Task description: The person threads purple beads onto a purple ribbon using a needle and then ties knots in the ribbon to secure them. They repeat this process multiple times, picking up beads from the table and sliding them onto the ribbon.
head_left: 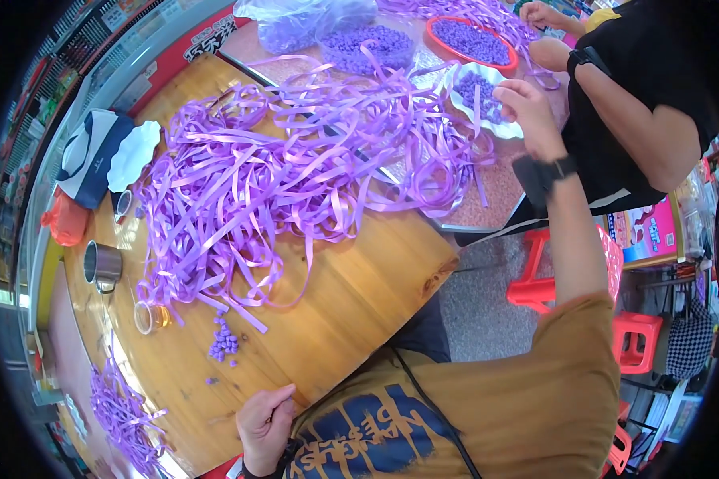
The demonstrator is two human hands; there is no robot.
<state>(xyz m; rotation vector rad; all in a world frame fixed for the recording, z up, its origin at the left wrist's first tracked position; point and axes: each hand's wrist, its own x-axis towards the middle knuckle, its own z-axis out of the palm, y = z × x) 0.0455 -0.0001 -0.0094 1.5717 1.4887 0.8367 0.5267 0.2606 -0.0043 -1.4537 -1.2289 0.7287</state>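
My right hand (pixel 529 113) is stretched far out over a white scalloped dish (pixel 509 128) of small purple beads (pixel 473 89). Its fingers are pinched together; whatever may be between them is too small to make out. A strip of purple ribbon hangs just left of those fingertips. Close to my body, by the near edge of the wooden table (pixel 359 295), my left hand (pixel 265 427) is curled closed, and I cannot see what it holds, if anything. A large tangled heap of purple ribbons (pixel 248 184) covers the table's middle and far side.
Loose purple beads (pixel 224 342) lie near a small cup of amber liquid (pixel 146 318) and a steel mug (pixel 102 265). Beyond stand a bead-filled tub (pixel 367 44) and a red-rimmed basket (pixel 471 41). A co-worker's arm (pixel 639 120) is at the right, above red stools (pixel 637 342).
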